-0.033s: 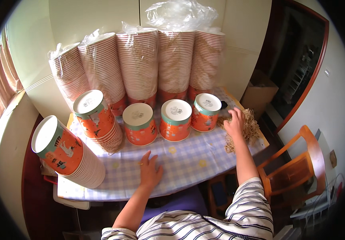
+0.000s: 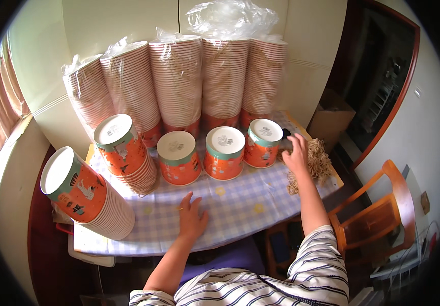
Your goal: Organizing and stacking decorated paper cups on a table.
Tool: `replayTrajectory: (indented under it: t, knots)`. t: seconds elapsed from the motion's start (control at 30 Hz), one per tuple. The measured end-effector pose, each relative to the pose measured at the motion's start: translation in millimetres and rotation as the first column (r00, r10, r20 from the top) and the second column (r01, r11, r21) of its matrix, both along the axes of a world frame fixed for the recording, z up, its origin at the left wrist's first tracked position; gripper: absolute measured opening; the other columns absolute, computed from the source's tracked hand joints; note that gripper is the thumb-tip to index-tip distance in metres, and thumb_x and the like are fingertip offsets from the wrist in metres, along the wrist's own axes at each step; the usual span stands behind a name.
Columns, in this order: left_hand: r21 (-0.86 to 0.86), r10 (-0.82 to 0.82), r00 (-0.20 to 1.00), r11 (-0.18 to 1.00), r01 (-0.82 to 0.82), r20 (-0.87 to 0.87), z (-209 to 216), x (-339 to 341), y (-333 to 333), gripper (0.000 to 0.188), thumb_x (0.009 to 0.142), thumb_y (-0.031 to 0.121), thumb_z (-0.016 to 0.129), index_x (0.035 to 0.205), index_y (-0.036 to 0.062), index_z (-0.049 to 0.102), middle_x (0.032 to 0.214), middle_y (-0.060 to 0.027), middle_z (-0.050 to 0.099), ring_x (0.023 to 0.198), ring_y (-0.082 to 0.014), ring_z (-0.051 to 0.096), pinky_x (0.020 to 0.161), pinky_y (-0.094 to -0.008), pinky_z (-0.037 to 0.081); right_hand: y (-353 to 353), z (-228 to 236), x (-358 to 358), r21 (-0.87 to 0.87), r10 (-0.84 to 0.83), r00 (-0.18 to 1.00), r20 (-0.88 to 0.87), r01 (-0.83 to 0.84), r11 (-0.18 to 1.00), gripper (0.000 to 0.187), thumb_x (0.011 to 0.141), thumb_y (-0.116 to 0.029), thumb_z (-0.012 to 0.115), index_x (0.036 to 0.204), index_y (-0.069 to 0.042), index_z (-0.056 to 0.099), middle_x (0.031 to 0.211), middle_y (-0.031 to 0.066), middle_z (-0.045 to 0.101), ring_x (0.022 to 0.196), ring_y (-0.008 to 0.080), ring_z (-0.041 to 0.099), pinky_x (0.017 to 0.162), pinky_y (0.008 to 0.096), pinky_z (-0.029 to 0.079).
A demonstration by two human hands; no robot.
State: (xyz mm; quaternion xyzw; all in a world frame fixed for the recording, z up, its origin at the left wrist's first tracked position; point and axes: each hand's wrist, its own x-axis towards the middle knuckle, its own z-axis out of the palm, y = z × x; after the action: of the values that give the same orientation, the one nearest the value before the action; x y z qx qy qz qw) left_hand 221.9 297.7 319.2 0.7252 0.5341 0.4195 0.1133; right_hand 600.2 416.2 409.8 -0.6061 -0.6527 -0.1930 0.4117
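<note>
My left hand (image 2: 193,218) hovers over or rests on the tablecloth near the front edge, its fingers apart and holding nothing. At the right, my right hand (image 2: 296,155) is open with bent fingers, between a bucket and a heap of tan tangled strands (image 2: 321,162); I cannot tell whether it touches the strands. Three upside-down orange paper buckets stand in a row: a right one (image 2: 263,144), a middle one (image 2: 224,154) and a left one (image 2: 179,159). Two nested stacks of the same buckets, a rear one (image 2: 123,153) and a leaning front one (image 2: 85,194), stand on the left.
Several tall plastic-wrapped stacks of paper buckets (image 2: 175,84) line the back of the table, against pale cabinets. A checked cloth (image 2: 230,209) covers the table. A small black object (image 2: 285,133) lies behind my right hand. A wooden chair (image 2: 383,204) stands at the right.
My right hand has shifted slightly left and away from me, toward the right bucket. My left hand and the buckets look unmoved.
</note>
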Motion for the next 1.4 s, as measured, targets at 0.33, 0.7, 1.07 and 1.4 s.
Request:
replayTrajectory:
  t: [0.33, 0.7, 1.07, 1.4]
  knots:
    - [-0.025, 0.015, 1.0, 1.0, -0.014, 0.026, -2, -2, -1, 0.047, 0.07, 0.011, 0.066, 0.114, 0.0036, 0.054, 0.132, -0.0203, 0.039, 0.111, -0.0379, 0.045, 0.097, -0.0455, 0.035, 28, 18, -26, -0.286, 0.132, 0.991, -0.024, -0.133, 0.949, 0.031, 0.065, -0.017, 0.076, 0.084, -0.004, 0.055, 0.092, 0.0135, 0.059, 0.086, 0.0334, 0.058, 0.075, 0.0418, 0.047]
    - [0.017, 0.009, 0.999, 1.0, -0.009, 0.039, -2, -4, 0, 0.046, 0.07, 0.012, 0.066, 0.114, 0.0037, 0.054, 0.132, -0.0206, 0.039, 0.111, -0.0379, 0.045, 0.096, -0.0465, 0.035, 18, 14, -43, -0.329, 0.154, 0.987, 0.041, -0.132, 0.935, 0.03, 0.067, -0.017, 0.076, 0.086, -0.007, 0.055, 0.093, 0.0103, 0.06, 0.089, 0.0319, 0.058, 0.078, 0.0414, 0.046]
    - [0.07, 0.138, 0.98, 0.986, -0.149, 0.141, 13, -11, 6, 0.056, 0.072, 0.014, 0.068, 0.123, 0.0034, 0.047, 0.134, -0.0222, 0.038, 0.121, -0.039, 0.039, 0.1, -0.0449, 0.033, -6, 16, -123, -0.158, 0.302, 0.953, 0.002, -0.298, 0.941, 0.064, 0.067, -0.034, 0.077, 0.12, -0.009, 0.053, 0.128, 0.0183, 0.045, 0.118, 0.0365, 0.043, 0.1, 0.0472, 0.033]
    - [0.132, 0.346, 0.918, 0.918, -0.374, 0.195, 49, -15, 83, 0.093, 0.065, 0.018, 0.076, 0.14, 0.0041, 0.023, 0.136, -0.0309, 0.028, 0.126, -0.0456, 0.031, 0.102, -0.0503, 0.031, 20, -4, -152, -0.253, 0.291, 0.956, -0.033, -0.289, 0.923, 0.053, 0.068, -0.028, 0.077, 0.115, -0.01, 0.06, 0.132, 0.0222, 0.041, 0.121, 0.0402, 0.038, 0.103, 0.0487, 0.031]
